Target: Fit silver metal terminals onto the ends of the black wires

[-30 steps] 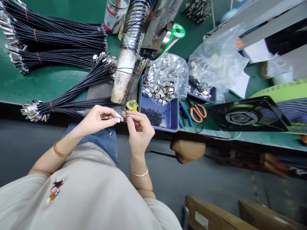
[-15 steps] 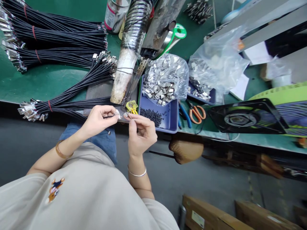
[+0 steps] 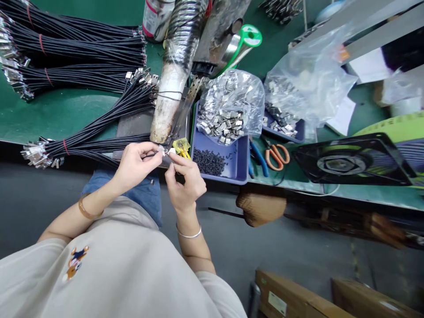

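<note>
My left hand (image 3: pixel 136 162) pinches the end of a black cable (image 3: pixel 149 154) at the bench's front edge, and a small pale connector tip pokes out past the fingertips. Facing it, my right hand (image 3: pixel 187 182) has thumb and index finger closed on a small silvery metal connector shell (image 3: pixel 172 150). The two small parts meet or nearly meet; contact is too small to make out. Just behind them the nozzle of a taped duct (image 3: pixel 162 121) points down beside a soldering iron holder (image 3: pixel 182 117). A yellow piece with prongs (image 3: pixel 182 148) lies right of the fingertips.
A blue tray (image 3: pixel 236 165) holds short black tubes (image 3: pixel 208 162) and a plastic bag of metal shells (image 3: pixel 228 106). Bundled black cables (image 3: pixel 86 48) lie to the left. Further right are orange-handled scissors (image 3: pixel 277 157), blue-handled pliers (image 3: pixel 259 159) and a black fan (image 3: pixel 344 163).
My right hand has moved left, bringing the metal shell up to the cable end. My left hand keeps its pinch, nearly in place. The view has shifted slightly.
</note>
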Demonstrator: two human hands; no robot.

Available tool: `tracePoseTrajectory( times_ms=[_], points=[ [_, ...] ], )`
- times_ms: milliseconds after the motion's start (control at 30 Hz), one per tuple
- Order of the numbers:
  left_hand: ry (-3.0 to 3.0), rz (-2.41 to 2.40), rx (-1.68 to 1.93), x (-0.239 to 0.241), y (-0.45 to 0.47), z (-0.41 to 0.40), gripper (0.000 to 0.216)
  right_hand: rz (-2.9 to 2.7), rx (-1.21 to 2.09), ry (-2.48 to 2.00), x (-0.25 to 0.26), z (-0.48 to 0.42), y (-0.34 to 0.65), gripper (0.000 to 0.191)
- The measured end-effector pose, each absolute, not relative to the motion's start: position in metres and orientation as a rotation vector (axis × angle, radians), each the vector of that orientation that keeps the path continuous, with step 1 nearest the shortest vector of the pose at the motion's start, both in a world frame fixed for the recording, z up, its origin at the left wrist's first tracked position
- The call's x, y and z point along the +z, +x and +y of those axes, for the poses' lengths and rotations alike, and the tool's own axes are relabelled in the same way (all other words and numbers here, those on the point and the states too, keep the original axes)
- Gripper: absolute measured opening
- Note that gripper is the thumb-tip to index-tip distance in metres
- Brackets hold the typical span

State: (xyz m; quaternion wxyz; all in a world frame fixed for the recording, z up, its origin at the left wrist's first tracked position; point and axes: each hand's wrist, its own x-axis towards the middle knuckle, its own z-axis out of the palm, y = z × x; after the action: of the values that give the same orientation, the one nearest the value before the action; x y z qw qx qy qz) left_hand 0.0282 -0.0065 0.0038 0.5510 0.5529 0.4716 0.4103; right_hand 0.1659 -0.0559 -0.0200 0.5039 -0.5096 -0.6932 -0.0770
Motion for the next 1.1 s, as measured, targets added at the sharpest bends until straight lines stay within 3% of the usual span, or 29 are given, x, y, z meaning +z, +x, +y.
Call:
tracePoseTrajectory(
  times_ms=[667, 900, 1100],
  points=[
    [1.353, 1.087, 0.914, 0.011, 0.026, -0.009, 0.022, -1.699, -0.249, -1.22, -0.014, -0.057, 0.169, 0.017],
    [1.46, 1.109, 0.923, 0.008, 0.022, -0.011, 0.025, -1.441, 0.307, -1.379, -0.004, -0.058, 0.166, 0.008],
    [1.353, 1.112, 0.959, 0.008, 0.027, -0.007, 0.024, -1.437, 0.364, -1.37, -0.005, -0.057, 0.166, 0.012]
  ],
)
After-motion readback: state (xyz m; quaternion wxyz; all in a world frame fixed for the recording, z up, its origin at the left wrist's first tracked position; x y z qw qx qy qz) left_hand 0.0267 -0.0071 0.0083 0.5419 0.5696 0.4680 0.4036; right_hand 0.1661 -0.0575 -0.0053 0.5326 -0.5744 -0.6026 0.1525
